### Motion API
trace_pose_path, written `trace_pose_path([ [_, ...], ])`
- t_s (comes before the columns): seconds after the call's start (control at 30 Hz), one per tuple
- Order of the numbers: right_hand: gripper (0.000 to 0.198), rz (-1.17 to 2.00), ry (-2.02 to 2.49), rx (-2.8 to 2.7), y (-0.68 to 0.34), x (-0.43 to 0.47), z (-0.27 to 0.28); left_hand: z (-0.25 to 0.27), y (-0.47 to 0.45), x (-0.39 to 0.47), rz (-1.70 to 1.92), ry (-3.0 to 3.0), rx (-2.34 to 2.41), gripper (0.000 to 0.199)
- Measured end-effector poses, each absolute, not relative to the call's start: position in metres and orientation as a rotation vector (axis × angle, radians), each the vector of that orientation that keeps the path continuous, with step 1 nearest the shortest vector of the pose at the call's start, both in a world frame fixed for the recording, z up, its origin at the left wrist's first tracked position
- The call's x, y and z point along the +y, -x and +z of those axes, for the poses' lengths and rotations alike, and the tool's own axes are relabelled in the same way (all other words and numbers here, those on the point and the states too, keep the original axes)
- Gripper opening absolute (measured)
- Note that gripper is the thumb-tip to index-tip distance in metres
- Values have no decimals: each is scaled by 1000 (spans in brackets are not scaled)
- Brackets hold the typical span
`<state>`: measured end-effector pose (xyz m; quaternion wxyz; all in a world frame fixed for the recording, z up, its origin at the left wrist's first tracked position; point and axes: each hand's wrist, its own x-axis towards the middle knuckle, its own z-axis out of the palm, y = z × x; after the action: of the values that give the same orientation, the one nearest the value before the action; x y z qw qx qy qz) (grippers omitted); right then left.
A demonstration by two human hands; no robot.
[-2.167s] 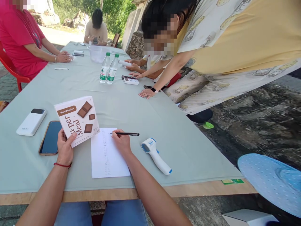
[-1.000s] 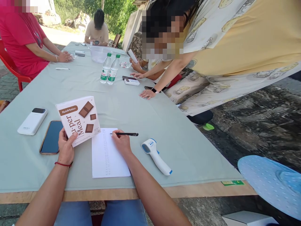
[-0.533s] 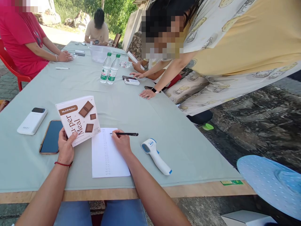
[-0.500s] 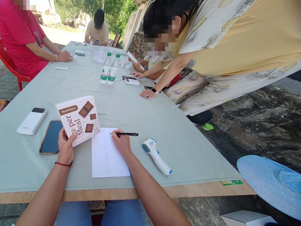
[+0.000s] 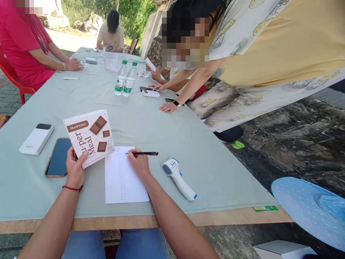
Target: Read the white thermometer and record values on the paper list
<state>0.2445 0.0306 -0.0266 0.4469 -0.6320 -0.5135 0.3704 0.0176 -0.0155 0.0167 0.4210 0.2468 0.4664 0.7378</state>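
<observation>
My left hand (image 5: 76,167) grips the lower left corner of a white box (image 5: 90,138) with brown lettering and chocolate squares printed on it. The box is tilted and overlaps the top left corner of a sheet of paper (image 5: 134,190), which bears columns of small handwriting. My right hand (image 5: 139,163) rests on the paper's upper right part, closed around a black pen (image 5: 145,153) with its tip on or just over the sheet. Beside my left hand lies a smartphone (image 5: 58,157), dark screen up. A white and blue infrared thermometer (image 5: 179,179) lies right of my right forearm.
A white power bank (image 5: 36,139) lies at left. Two water bottles (image 5: 125,79) stand mid-table before a clear plastic basin (image 5: 113,61). At right a person leans over, hands on the cloth near a phone and white device (image 5: 150,93). Other people sit around the table.
My hands, the box and the pen hold nearly the same place. The leaning person's head has shifted slightly to the left and down.
</observation>
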Motion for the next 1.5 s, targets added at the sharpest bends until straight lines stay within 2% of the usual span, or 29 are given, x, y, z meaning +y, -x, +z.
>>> trace_pose_path([
  [1.5, 19, 905, 1568, -1194, -246, 29, -27, 18, -18, -17, 1838, -637, 1183, 58],
])
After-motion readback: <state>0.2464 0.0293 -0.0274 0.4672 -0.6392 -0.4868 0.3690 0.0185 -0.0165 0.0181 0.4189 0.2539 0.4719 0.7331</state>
